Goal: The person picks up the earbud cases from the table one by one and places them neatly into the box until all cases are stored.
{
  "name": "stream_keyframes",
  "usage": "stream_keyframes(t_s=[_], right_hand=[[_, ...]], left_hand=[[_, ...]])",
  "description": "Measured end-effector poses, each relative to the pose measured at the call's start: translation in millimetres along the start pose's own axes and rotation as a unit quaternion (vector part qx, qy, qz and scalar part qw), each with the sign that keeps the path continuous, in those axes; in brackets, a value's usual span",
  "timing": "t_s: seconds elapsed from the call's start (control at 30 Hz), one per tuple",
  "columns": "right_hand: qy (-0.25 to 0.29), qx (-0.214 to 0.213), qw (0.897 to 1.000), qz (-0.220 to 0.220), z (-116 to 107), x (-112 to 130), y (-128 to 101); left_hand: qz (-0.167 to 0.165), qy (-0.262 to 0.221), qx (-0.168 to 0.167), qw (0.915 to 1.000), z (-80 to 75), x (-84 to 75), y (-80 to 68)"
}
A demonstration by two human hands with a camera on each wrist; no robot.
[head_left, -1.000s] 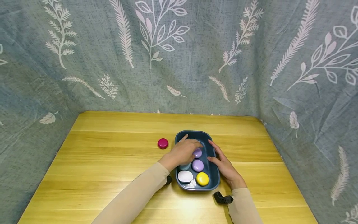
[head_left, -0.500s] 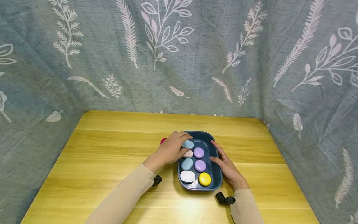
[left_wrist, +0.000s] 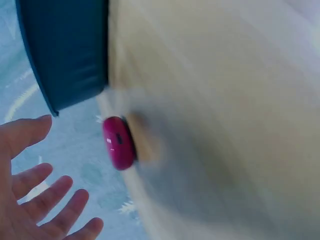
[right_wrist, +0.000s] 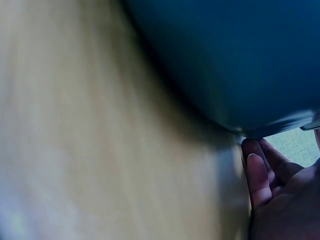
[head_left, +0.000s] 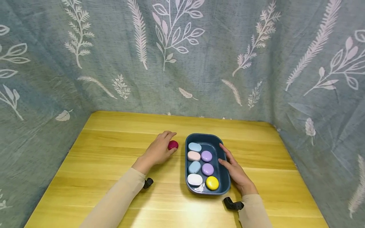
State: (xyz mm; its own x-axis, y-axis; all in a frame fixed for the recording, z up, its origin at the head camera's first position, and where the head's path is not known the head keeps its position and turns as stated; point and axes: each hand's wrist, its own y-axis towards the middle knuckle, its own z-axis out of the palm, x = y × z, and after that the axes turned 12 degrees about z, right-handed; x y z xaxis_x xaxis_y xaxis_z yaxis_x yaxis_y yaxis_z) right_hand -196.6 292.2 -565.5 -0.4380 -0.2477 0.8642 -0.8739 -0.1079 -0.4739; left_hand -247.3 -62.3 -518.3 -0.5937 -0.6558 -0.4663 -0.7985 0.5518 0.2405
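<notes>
My left hand (head_left: 160, 148), fingers spread and relaxed, hovers over a crimson, flattened round piece (head_left: 173, 145) on the table. In the left wrist view a gap shows between the fingers and this crimson piece (left_wrist: 119, 143). My right hand (head_left: 239, 174) holds the right wall of a dark blue rectangular tub (head_left: 227, 182), thumb over the rim and fingers against the outside. Inside lie rounded pebble-like pieces in two columns: light blue (head_left: 195, 147), pale pink (head_left: 194, 156), another light blue (head_left: 194, 167) and white (head_left: 195, 180); beside them two lilac (head_left: 206, 156) and one yellow (head_left: 212, 183).
The tub stands on a wooden table (head_left: 114, 152), right of the crimson piece. Grey-blue patterned cloth (head_left: 211, 63) hangs behind and at both sides. A black wrist device (head_left: 233, 204) sits by the right sleeve, another (head_left: 148, 183) by the left.
My left hand has come out of the tub and moved left to the crimson piece, uncovering the pieces in the tub's left column. The right hand stays at the tub's wall.
</notes>
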Motion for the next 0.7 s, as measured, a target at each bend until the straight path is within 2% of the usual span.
stream_keyframes(t_s=[0.37,0.7], right_hand=[[0.02,0.007,1.0,0.0,1,-4,0],[0.016,0.002,1.0,-0.002,-1,-1,-1]], left_hand=[[-0.041,0.005,0.016,0.999,16.2,19.0,-2.1],[-0.059,0.008,0.029,0.9978,22.2,18.6,7.5]])
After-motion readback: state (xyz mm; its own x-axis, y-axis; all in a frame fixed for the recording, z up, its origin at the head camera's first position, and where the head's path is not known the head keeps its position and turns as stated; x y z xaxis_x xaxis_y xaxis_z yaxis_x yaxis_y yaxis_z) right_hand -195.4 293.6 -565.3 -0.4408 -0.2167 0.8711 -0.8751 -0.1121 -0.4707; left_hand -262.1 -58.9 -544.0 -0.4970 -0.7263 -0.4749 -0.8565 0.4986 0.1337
